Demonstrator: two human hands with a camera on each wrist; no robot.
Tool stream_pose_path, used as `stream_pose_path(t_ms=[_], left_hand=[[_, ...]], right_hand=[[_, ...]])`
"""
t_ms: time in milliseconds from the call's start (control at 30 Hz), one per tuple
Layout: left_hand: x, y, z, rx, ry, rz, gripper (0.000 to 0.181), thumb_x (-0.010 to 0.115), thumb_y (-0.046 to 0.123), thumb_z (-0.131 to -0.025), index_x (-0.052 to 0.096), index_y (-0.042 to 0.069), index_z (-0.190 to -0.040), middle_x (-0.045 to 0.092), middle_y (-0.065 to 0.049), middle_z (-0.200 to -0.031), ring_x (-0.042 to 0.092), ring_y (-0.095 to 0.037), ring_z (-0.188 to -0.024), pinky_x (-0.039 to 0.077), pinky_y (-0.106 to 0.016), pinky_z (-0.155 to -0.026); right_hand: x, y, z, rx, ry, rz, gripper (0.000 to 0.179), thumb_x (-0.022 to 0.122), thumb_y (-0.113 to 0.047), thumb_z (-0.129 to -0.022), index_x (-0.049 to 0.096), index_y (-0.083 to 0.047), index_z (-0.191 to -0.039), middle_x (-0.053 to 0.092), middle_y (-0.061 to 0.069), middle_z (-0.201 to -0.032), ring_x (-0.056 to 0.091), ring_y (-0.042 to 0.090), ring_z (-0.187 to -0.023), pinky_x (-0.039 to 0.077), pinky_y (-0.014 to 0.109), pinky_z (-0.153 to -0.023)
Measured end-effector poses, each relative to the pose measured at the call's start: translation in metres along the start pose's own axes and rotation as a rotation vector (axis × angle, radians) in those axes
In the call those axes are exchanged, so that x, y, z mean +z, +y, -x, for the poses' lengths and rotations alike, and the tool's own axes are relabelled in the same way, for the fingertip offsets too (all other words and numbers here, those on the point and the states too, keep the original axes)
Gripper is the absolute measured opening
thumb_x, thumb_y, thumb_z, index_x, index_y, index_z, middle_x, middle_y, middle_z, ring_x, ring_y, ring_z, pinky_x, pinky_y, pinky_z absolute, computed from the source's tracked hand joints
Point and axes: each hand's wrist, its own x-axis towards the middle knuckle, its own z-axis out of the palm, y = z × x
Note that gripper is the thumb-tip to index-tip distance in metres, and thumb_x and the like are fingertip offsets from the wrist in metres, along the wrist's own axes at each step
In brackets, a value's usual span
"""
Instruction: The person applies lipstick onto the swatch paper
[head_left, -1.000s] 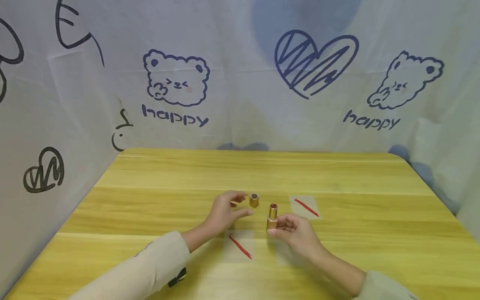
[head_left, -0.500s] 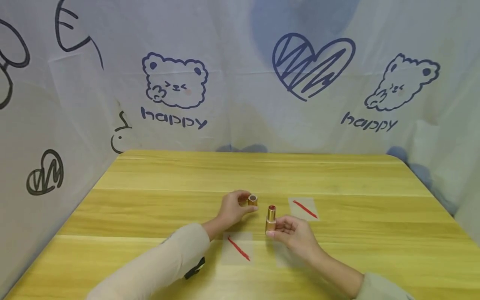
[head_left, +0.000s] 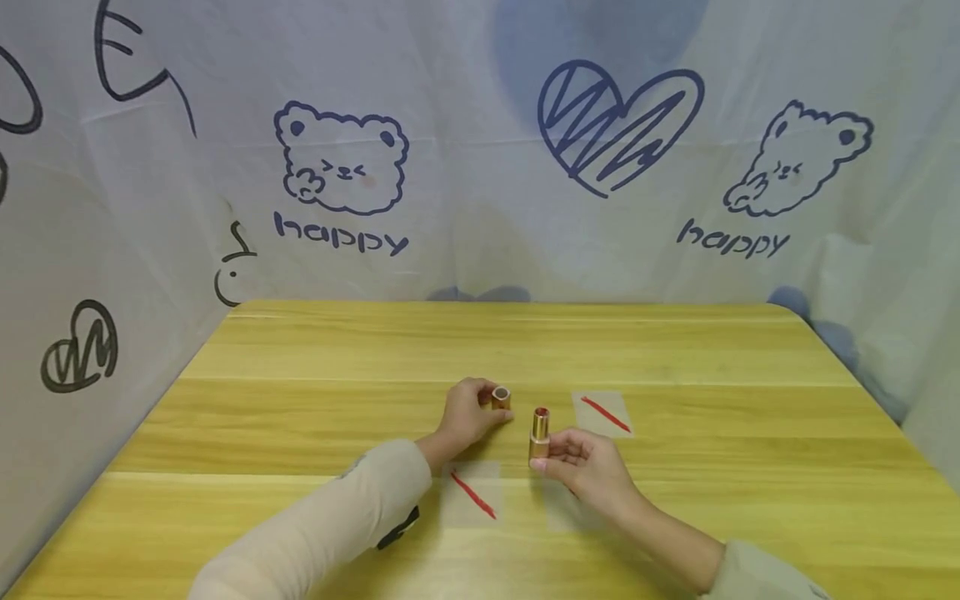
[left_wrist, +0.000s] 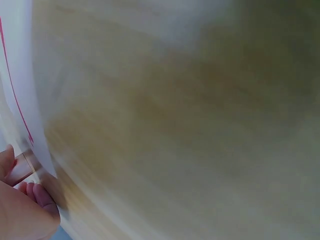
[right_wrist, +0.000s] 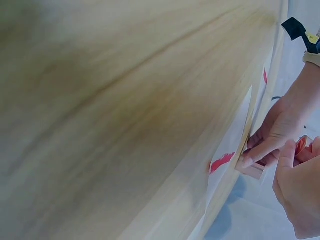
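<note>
In the head view my left hand [head_left: 461, 417] pinches a gold lipstick cap [head_left: 501, 400] between thumb and fingers. The cap stands on the table with its opening up. Just to its right, my right hand [head_left: 592, 468] holds an upright gold lipstick [head_left: 539, 433] by its base, red tip showing at the top. Cap and lipstick are a short gap apart. In the right wrist view the left hand [right_wrist: 280, 125] grips the cap [right_wrist: 251, 170], and the lipstick's red tip [right_wrist: 300, 145] shows by the right hand [right_wrist: 300, 195]. The left wrist view shows part of a hand [left_wrist: 30, 212].
A thin pale sheet [head_left: 618, 403] with a red stroke lies beyond the right hand. Another such sheet [head_left: 459, 515] lies nearer, by the left sleeve. A third pale sheet [head_left: 564, 510] is partly under the right forearm. The wooden table [head_left: 337, 342] meets a drawn-on cloth [head_left: 465, 167] behind.
My left hand has moved right and closed its fingers on the lipstick cap. The right hand with the lipstick has stayed nearly still.
</note>
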Motion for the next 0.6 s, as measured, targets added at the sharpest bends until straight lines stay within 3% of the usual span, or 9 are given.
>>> stream_pose_path(t_ms=[200,300,600], left_hand=[[-0.001,-0.001,-0.001,-0.018,-0.007,-0.032,0.029,0.077,0.012,-0.075,0.067,-0.006,-0.095,0.060,-0.014,-0.088,0.053,-0.019,-0.079,0.049,-0.028,-0.070],[-0.003,-0.002,-0.001,0.008,-0.004,-0.033,0.028,0.077,0.011,-0.074,0.067,-0.006,-0.093,0.061,-0.015,-0.087,0.054,-0.020,-0.079,0.049,-0.028,-0.070],[-0.011,-0.005,0.002,0.053,-0.053,0.046,0.021,0.076,0.007,-0.075,0.067,-0.004,-0.090,0.068,-0.014,-0.084,0.058,-0.015,-0.073,0.051,-0.022,-0.065]], right_hand=[[0.000,0.001,-0.001,0.005,0.008,-0.003,0.030,0.071,-0.008,-0.080,0.061,0.011,-0.101,0.069,0.019,-0.097,0.064,0.005,-0.078,0.053,0.017,-0.070],[0.000,0.001,-0.002,0.008,0.012,0.002,0.030,0.071,-0.008,-0.080,0.061,0.011,-0.101,0.069,0.019,-0.097,0.064,0.005,-0.078,0.053,0.016,-0.070],[0.000,0.000,0.000,0.024,0.017,-0.006,0.032,0.071,-0.009,-0.080,0.060,0.011,-0.103,0.068,0.016,-0.097,0.064,0.008,-0.081,0.053,0.016,-0.071]])
